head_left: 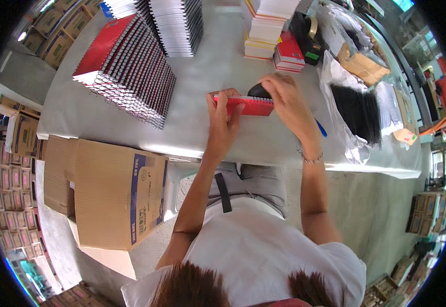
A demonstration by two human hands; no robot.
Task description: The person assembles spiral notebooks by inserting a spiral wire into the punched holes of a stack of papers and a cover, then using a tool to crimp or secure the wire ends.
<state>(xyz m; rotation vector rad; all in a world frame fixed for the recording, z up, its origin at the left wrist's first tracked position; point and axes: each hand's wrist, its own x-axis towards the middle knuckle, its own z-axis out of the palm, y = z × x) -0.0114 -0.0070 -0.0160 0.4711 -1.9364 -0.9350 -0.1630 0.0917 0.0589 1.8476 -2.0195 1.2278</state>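
Note:
A small red notebook (256, 108) stands on its edge at the middle of the table, a row of holes or coil along its upper side. My left hand (225, 115) grips its left end, thumb on the red cover and fingers behind. My right hand (287, 100) is closed at the notebook's right end, on a black rounded object (259, 91) that lies against the upper edge. What exactly this object is, I cannot make out; the fingers partly cover it. A blue pen (321, 128) lies by my right wrist.
Stacks of red spiral notebooks (131, 71) stand at the left, with another spiral-bound stack (177, 30) behind. Unbound paper blocks (266, 28) and red-covered pads (288, 53) are at the back. Black plastic coils (356, 112) lie at the right. A cardboard box (105, 192) stands by the near left edge.

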